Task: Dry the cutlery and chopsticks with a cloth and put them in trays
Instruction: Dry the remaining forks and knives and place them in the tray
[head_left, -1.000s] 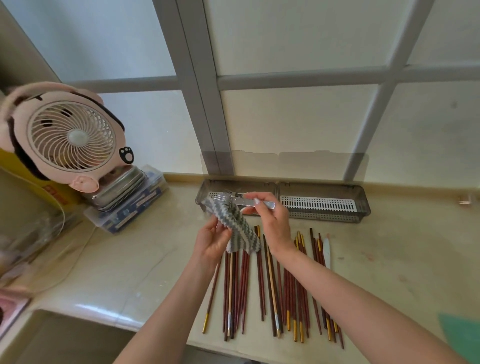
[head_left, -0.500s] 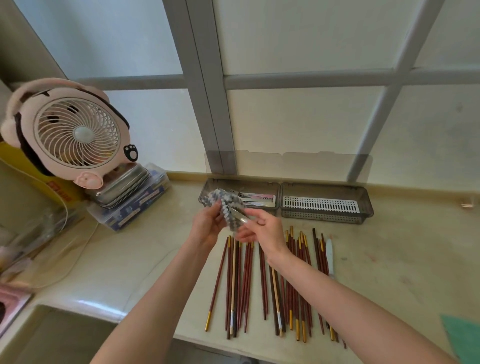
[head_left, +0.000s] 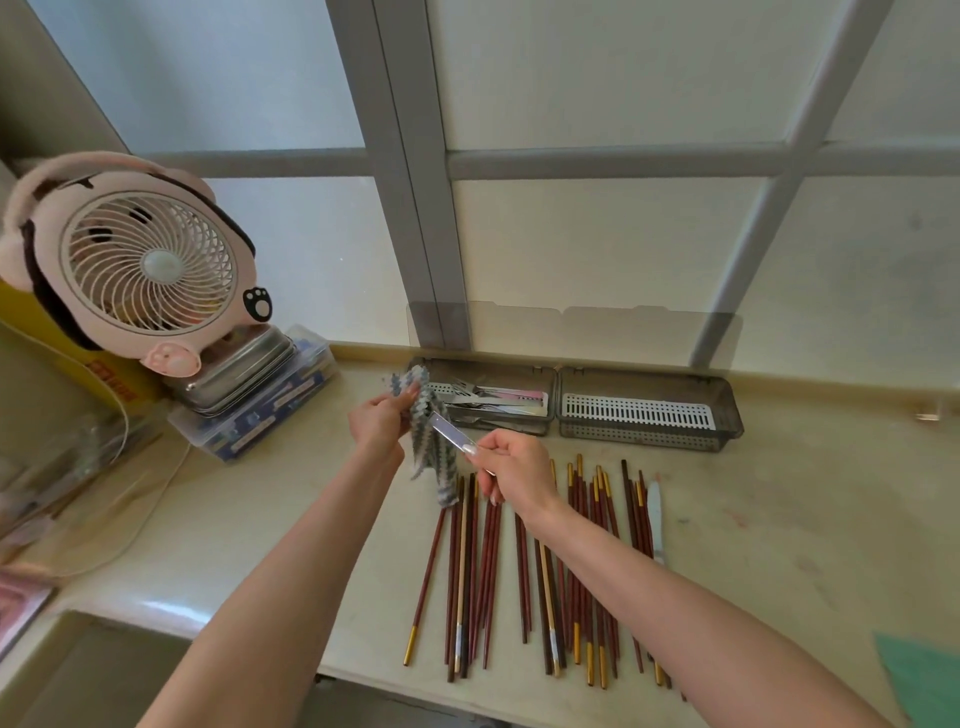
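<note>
Drawn back from the left tray (head_left: 519, 427) at the countertop's (head_left: 260, 519) back edge, a metal utensil (head_left: 448, 434) hangs above the chopsticks (head_left: 470, 571). That tray holds cutlery (head_left: 493, 402); the right tray (head_left: 649, 441) a white insert (head_left: 639, 415). Left hand (head_left: 379, 423) grips the cloth (head_left: 434, 467) hiding the utensil's head; right hand (head_left: 511, 470) pinches its handle.
</note>
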